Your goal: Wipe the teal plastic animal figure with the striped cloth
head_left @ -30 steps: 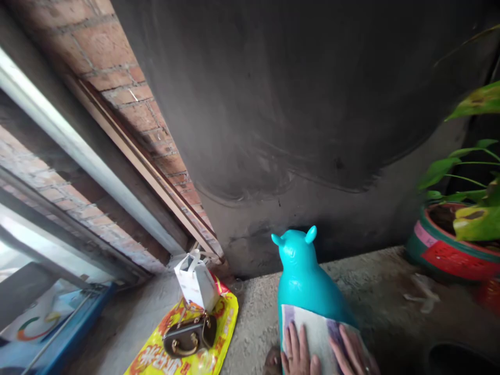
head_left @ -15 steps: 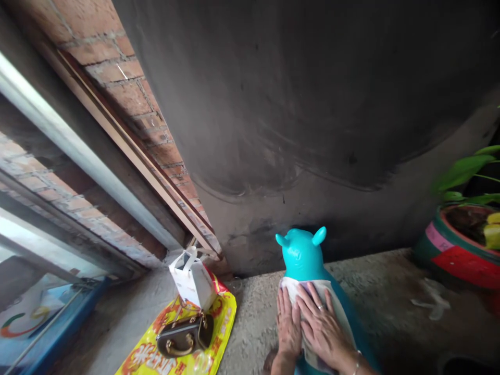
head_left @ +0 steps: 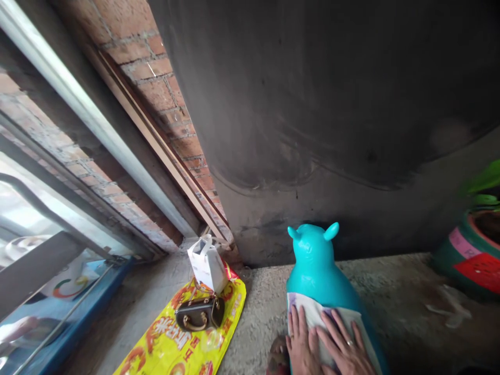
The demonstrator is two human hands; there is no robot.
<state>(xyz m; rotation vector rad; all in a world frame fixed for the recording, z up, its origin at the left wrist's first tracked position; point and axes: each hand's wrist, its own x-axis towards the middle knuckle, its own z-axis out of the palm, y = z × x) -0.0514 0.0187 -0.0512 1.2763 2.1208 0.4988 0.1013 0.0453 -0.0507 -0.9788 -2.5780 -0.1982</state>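
Note:
A turquoise animal-shaped toy with two ears and a rounded, glossy body stands on the floor, facing the dark wall. Across its back lies a whitish cloth with faint purple patches. My left hand rests flat on the cloth's left part, fingers stretched out. Beside it, my right hand, with a ring on one finger, presses flat on the cloth's right part, fingers spread. Neither hand is gripping the cloth. The toy's lower body is hidden by the cloth and hands.
On the left, a yellow printed sheet bears a small brown handbag and a white paper bag. A green plant pot stands at the right, near crumpled clear plastic. A blue-edged frame is far left.
Both hands and the cloth have slid back along the toy toward me, baring more of its neck and upper back. The view has shifted, so the toy appears farther right.

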